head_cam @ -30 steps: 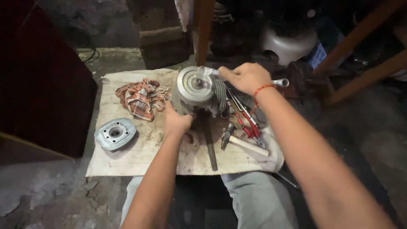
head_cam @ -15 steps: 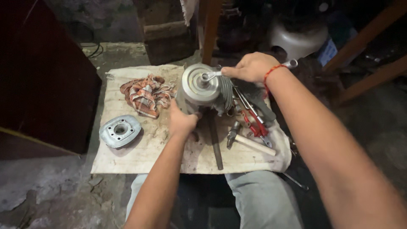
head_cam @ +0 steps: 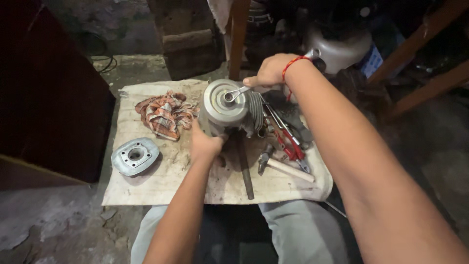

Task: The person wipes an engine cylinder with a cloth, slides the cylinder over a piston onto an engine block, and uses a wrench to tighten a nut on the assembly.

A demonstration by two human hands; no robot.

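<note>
The right hand has swung its clenched grip on the wrench leftward; left hand clasps the motor.

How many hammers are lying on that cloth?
1. The hammer lies on the cloth, at its right side, just below the red-handled pliers. Another could be hidden under the pile of tools.

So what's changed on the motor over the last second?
The right hand has swung the wrench round on the hub of the round motor part, handle now pointing up and right. The left hand still braces the part from below. The cloth rag, metal cover and hammer haven't moved.
</note>
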